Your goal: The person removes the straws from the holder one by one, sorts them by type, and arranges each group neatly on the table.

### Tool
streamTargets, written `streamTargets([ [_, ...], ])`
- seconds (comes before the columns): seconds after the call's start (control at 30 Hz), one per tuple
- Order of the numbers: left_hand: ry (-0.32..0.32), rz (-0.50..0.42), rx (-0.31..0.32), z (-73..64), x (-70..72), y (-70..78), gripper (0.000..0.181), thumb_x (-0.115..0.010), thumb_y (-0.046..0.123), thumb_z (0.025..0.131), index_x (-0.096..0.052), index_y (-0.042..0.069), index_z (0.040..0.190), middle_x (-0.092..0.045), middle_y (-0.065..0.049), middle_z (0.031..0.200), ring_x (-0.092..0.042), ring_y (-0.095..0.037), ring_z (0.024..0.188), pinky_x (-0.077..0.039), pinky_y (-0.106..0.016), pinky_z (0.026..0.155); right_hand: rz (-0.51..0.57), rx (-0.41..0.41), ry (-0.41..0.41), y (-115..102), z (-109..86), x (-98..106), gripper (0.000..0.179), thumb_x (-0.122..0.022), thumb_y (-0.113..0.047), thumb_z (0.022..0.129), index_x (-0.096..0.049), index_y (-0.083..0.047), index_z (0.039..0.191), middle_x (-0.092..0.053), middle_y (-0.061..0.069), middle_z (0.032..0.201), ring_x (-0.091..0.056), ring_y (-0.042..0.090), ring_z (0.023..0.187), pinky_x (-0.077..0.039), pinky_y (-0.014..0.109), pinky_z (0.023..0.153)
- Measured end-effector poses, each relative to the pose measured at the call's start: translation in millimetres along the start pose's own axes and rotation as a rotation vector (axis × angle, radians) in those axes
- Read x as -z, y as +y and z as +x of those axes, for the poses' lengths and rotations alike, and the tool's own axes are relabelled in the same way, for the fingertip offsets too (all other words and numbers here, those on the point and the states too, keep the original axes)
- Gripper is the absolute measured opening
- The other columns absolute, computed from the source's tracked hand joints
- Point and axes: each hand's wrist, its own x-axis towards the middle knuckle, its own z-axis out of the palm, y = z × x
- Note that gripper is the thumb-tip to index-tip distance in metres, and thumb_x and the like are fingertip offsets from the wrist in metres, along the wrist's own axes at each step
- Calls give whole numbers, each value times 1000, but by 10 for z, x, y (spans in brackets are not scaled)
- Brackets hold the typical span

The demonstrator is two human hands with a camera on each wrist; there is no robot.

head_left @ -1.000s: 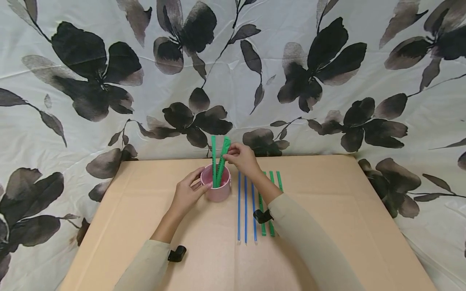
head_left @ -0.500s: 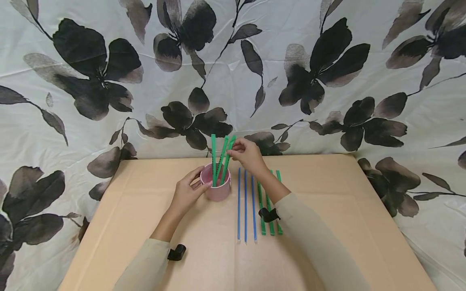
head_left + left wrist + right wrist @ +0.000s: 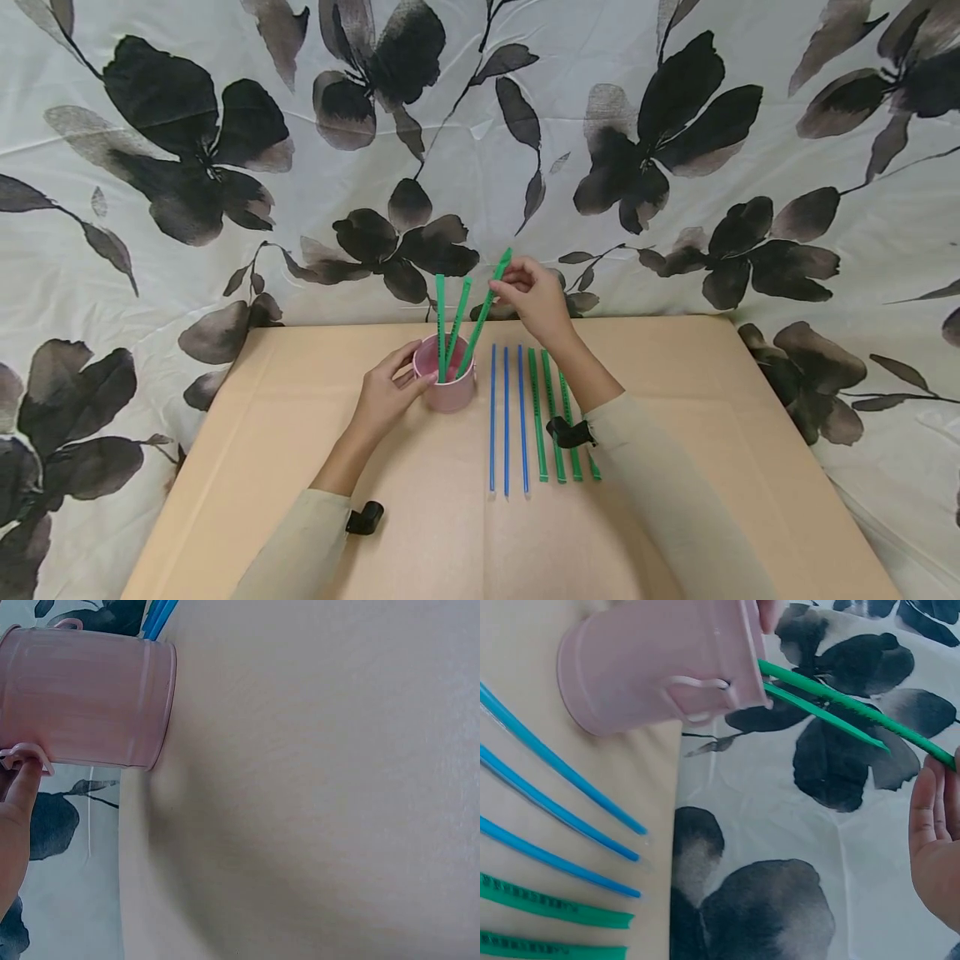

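Observation:
A small pink bucket [image 3: 450, 400] stands upright near the table's far edge. My left hand [image 3: 386, 392] holds it from the left, thumb at the rim. In the left wrist view a finger [image 3: 24, 787] meets the bucket's side handle [image 3: 30, 750]. Two green strips, one upright [image 3: 441, 325] and one leaning [image 3: 460, 312], stand inside. My right hand [image 3: 536, 300], above and right of the bucket, pinches the upper part of a third green strip [image 3: 482, 312] with black markings. That strip slants, its lower end still inside the bucket; the bucket wall [image 3: 652, 664] hides this end in the right wrist view.
Right of the bucket, three thin blue sticks [image 3: 506, 417] lie parallel on the tan table [image 3: 300, 417]. Several green strips [image 3: 537, 417] lie beside them, partly under my right forearm. A floral cloth [image 3: 480, 167] hangs behind the table's far edge.
My right hand has moved up and to the right, drawing one green strip away from the other two and partly out of the bucket. The left hand and bucket stay put.

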Motion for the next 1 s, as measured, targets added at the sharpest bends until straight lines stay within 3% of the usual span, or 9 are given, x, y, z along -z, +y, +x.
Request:
streamTargets([
  [0.1, -2, -6, 2, 11, -6, -5, 64, -81, 9, 90, -54, 2, 148, -55, -20, 149, -55, -37, 138, -53, -34, 108, 61, 29, 32, -37, 8, 76, 23, -74, -7, 96, -63, 2, 113, -68, 0, 91, -72, 23, 83, -68, 41, 80],
  [0.23, -8, -8, 7, 21, -9, -6, 64, -81, 11, 90, -54, 2, 148, -56, -19, 149, -55, -36, 137, -54, -33, 107, 182, 36, 67, -56, 4, 179, 18, -73, -2, 95, -61, 1, 109, -67, -2, 88, -70, 14, 76, -67, 28, 73],
  [0.33, -4, -5, 13, 19, -5, -1, 65, -82, 12, 90, -54, 4, 148, -56, -17, 148, -56, -34, 137, -54, -31, 107, 252, 36, 83, -64, -10, 253, 19, -72, 2, 95, -61, 4, 110, -67, -2, 87, -69, 11, 75, -66, 25, 70],
  [0.43, 1, -1, 16, 17, -3, 7, 65, -82, 13, 90, -54, 5, 148, -57, -16, 148, -56, -34, 137, -55, -31, 106, 279, 41, 95, -59, -23, 338, 24, -71, 3, 95, -59, 10, 115, -68, -2, 88, -69, 8, 76, -66, 25, 70],
  [0.63, 2, 6, 17, 16, -6, 6, 66, -82, 14, 90, -53, 3, 148, -56, -19, 149, -55, -37, 137, -54, -34, 107, 310, 27, 100, -1, -59, 541, 22, -70, 5, 95, -59, 10, 113, -69, -1, 90, -73, 9, 78, -67, 24, 73],
  [0.77, 5, 1, 28, 21, -8, 2, 66, -82, 13, 90, -54, 4, 148, -56, -17, 149, -56, -35, 137, -54, -33, 107, 284, 1, 100, 63, -107, 696, 17, -72, 1, 95, -63, 3, 109, -69, 1, 90, -77, 13, 79, -67, 24, 73],
  [1.0, 12, -1, 32, 31, -27, -1, 65, -83, 14, 89, -55, 6, 147, -57, -15, 148, -57, -32, 136, -54, -30, 107, 130, -101, 114, 228, -192, 946, 37, -74, -10, 96, -62, 16, 120, -70, -3, 88, -73, 9, 76, -66, 20, 69],
])
